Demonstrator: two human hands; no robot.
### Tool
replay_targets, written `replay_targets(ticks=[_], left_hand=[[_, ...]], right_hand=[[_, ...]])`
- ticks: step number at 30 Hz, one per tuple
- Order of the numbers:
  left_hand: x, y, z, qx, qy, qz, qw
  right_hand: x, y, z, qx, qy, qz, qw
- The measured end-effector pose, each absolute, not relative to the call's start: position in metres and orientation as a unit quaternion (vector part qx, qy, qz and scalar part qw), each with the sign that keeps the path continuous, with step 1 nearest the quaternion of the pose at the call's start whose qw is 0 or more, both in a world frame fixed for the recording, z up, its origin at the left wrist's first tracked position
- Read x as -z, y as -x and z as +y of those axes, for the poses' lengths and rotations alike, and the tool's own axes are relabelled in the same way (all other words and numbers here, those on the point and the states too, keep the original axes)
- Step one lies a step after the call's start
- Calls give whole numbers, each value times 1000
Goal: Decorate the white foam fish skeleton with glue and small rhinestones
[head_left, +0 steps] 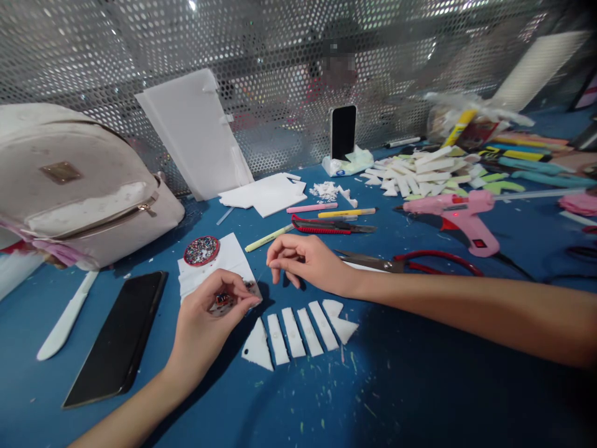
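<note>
My left hand [209,320] is closed, thumb and fingertips pinched together over the edge of a white paper [236,249]. What the pinch holds is too small to make out; small dark and reddish bits show behind the fingers. To its right hovers my right hand [310,264], fingers curled and thumb against the index finger, its content not visible. Below both hands, white foam pieces lie spaced in a fish shape: a head piece [258,348] with a black eye dot, several strips [293,333] and a notched tail [342,320]. A red-rimmed round dish [201,251] of multicoloured beads rests on the paper.
Scissors [392,262], a red box cutter [321,225], highlighters [269,238] and a pink hot glue gun [471,214] lie behind and right. Foam scraps [424,171] are heaped further back. At left are a phone [119,339], a white knife [68,317] and a backpack [84,180].
</note>
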State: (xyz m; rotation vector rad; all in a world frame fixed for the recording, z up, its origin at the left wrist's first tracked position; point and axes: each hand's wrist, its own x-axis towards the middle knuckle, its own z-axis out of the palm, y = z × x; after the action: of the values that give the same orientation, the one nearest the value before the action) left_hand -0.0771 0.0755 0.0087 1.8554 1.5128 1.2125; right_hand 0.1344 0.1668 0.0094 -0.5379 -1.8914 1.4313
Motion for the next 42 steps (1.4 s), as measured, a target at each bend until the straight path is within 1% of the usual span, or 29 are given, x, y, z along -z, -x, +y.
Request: replay_targets(ticks=[20, 42], left_hand=[[-6, 78, 76, -438, -667, 551, 246], [-9, 78, 76, -435, -668, 555, 238]], right_hand=[[-9, -134, 167, -548, 217, -731, 344], [-10, -133, 167, -537, 220, -737, 346]])
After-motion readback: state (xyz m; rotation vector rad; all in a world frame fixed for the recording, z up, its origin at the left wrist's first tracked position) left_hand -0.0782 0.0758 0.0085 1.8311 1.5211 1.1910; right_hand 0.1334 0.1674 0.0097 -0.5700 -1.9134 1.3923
